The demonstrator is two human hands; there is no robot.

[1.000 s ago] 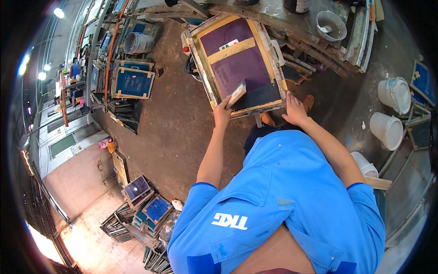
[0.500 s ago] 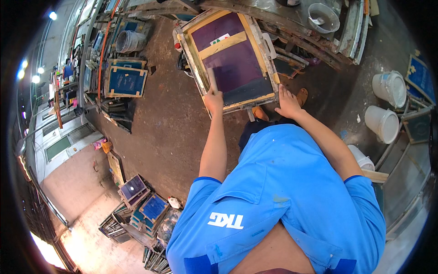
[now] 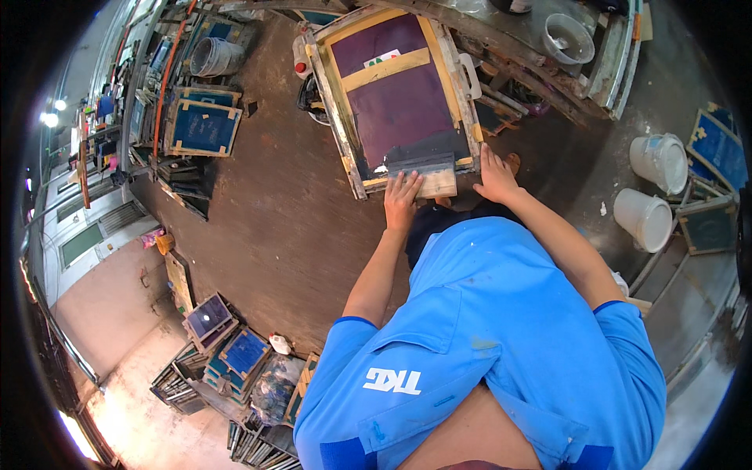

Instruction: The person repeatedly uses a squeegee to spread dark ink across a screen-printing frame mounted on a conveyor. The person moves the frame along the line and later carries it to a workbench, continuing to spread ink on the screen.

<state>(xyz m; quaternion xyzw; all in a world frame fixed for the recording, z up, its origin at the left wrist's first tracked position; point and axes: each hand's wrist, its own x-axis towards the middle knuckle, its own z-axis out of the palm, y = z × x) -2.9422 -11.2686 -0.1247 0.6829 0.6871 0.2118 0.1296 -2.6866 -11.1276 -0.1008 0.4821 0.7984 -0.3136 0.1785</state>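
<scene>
A screen-printing frame (image 3: 334, 117) with tape-covered borders lies in front of me. Its purple mesh (image 3: 399, 102) carries a band of tape (image 3: 385, 71), with a small red-green-white patch beside it. Dark ink (image 3: 448, 139) covers the near end of the mesh. Across that near end lies a wide squeegee (image 3: 439, 185) with a pale wooden handle, and the fingers of my left hand (image 3: 401, 204) are closed on the handle's left part. My right hand (image 3: 497, 180) rests on the frame's near right corner, fingers stretched out and thumb apart.
A worn bench (image 3: 513, 66) with a clear tub (image 3: 568, 41) runs behind the frame. White buckets (image 3: 656, 164) stand at right near blue screens (image 3: 719, 149). More screens (image 3: 205, 127) and a grey bucket (image 3: 215, 59) are at left. Stacked frames (image 3: 244, 352) sit at lower left.
My left hand has brought the squeegee toward me and to the right; it was upright over the left side of the mesh and now lies across the near end. My right hand stays at the corner.
</scene>
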